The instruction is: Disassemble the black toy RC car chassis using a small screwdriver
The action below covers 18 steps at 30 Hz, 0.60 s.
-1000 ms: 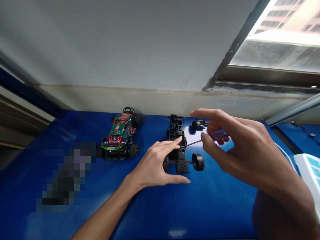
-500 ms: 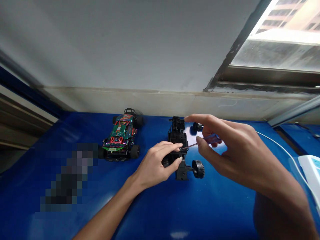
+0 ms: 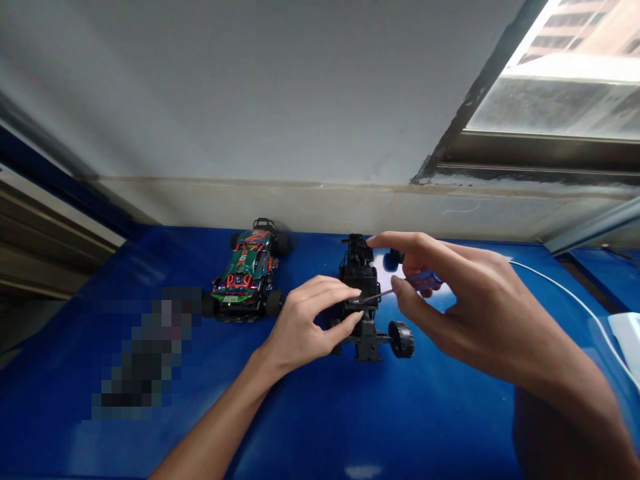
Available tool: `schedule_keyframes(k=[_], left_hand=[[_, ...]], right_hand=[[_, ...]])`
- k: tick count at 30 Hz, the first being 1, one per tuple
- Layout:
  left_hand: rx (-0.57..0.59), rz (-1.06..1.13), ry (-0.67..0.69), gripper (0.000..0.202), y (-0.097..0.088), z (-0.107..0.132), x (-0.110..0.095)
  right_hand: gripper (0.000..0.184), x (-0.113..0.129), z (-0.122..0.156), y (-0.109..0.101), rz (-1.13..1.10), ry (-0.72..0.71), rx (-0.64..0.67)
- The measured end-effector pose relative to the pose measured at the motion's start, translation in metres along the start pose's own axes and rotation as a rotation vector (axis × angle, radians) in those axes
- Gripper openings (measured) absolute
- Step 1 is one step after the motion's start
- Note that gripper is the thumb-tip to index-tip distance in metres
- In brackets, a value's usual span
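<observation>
A black toy car chassis (image 3: 361,273) lies on the blue table, its long side running away from me and one wheel (image 3: 401,339) sticking out at the near right. My left hand (image 3: 313,317) holds the chassis from the left, thumb and fingers laid over its middle with a small gap between their tips. In my right hand (image 3: 450,287) is a screwdriver (image 3: 420,281) with a translucent purple-blue handle, gripped between thumb and fingers. Its thin shaft slants down left to the chassis, near my left fingertips. Whether the tip sits in a screw cannot be made out.
Left of the chassis stands a toy car (image 3: 249,267) with a shiny green and red body. A pixelated dark object (image 3: 145,360) lies farther left. A white cable (image 3: 560,280) runs to a white device (image 3: 627,340) at the right edge. The wall (image 3: 280,200) closes off the back.
My left fingertips have drawn slightly left over the chassis. The screwdriver stays in my right hand at nearly the same slant. The whole view has shifted a little.
</observation>
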<state>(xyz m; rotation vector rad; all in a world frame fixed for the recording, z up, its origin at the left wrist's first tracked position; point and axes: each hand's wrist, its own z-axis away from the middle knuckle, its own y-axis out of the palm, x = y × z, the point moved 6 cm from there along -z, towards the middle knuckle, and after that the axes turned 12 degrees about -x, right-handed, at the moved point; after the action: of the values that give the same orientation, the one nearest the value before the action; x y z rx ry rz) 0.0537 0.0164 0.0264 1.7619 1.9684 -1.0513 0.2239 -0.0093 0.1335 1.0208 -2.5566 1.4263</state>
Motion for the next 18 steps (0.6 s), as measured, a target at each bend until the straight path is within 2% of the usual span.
schedule_keyframes(k=[8, 16, 18], left_hand=[[0.013, -0.009, 0.054, 0.009, 0.000, 0.000, 0.003], [0.094, -0.282, -0.014, 0.009, -0.015, 0.001, 0.028], [0.155, -0.345, -0.031, 0.008, -0.013, 0.003, 0.033]], right_hand=[[0.045, 0.004, -0.002, 0.003, -0.069, -0.009, -0.010], [0.047, -0.001, -0.001, 0.001, 0.024, -0.040, -0.042], [0.048, -0.002, -0.001, 0.001, 0.036, -0.042, -0.035]])
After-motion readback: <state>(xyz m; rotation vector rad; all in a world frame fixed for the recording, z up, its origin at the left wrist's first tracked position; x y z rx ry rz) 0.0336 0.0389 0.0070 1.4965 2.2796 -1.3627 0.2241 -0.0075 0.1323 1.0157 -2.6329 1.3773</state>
